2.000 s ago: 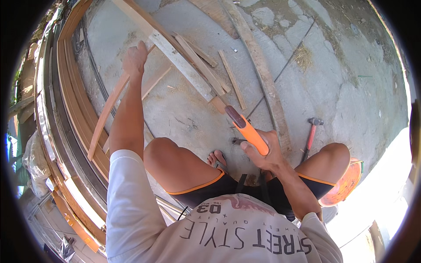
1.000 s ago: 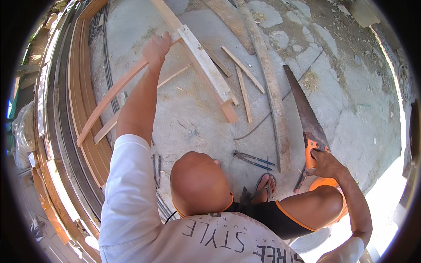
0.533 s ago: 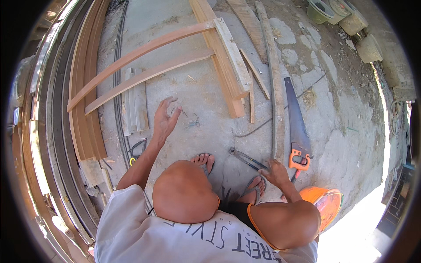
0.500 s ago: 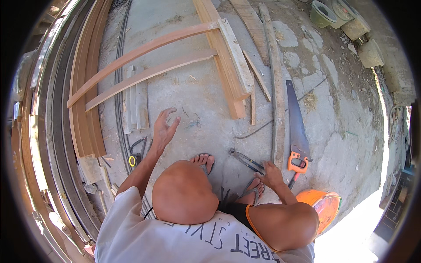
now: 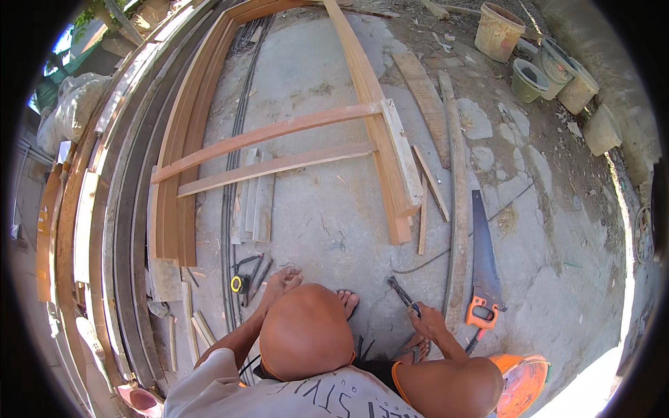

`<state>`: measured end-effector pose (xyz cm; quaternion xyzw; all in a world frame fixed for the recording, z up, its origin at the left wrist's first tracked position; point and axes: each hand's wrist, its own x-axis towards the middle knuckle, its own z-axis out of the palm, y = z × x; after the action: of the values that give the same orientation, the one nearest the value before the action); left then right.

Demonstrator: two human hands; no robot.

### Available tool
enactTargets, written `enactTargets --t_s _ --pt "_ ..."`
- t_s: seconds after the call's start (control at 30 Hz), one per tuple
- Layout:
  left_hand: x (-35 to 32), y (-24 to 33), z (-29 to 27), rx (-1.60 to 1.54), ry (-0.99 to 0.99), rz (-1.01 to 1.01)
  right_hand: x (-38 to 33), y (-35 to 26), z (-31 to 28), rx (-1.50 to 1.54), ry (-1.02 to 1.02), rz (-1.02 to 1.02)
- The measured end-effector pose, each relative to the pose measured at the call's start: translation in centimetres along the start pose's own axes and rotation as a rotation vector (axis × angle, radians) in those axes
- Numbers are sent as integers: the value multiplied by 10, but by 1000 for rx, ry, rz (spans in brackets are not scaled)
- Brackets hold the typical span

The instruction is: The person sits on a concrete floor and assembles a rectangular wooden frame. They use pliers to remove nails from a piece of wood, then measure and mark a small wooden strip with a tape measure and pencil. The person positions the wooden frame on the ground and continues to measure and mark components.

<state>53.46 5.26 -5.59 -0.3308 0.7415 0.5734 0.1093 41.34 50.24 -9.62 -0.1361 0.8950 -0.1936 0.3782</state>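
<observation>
My right hand [image 5: 430,322] grips the handles of a pair of pincers [image 5: 399,289], its dark head tilted toward the ground beside my right foot. My left hand [image 5: 282,281] is by my left knee with loosely bent fingers and nothing visible in it; the knee partly covers it. Left of that hand lie a yellow-and-black tape measure [image 5: 239,284] and some dark tools [image 5: 259,277]. A handsaw [image 5: 486,251] with an orange handle rests to the right of the pincers, and a red-and-black tool handle [image 5: 476,341] shows just below it.
A wooden frame [image 5: 362,76] with two crosspieces [image 5: 272,132] spans the ground ahead. Long boards [image 5: 132,230] line the left. A narrow plank [image 5: 458,230] lies left of the saw. Several buckets [image 5: 498,33] stand far right; an orange bucket [image 5: 538,376] is near my right knee.
My left hand has drawn back from over the ground to beside my knee. The right hand still holds the pincers, now more upright in view. My view has tilted up, showing more of the frame.
</observation>
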Motion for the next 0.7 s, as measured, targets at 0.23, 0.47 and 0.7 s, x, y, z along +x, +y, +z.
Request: enactTargets --t_s 0.23,0.47,0.7 --pt "15 83 4 179 -14 54 -43 -17 -43 830 -284 31" --pt "11 137 -11 449 100 264 -46 8 -41 909 -239 36" --pt "60 214 -61 632 288 618 -9 29 -46 657 166 14"
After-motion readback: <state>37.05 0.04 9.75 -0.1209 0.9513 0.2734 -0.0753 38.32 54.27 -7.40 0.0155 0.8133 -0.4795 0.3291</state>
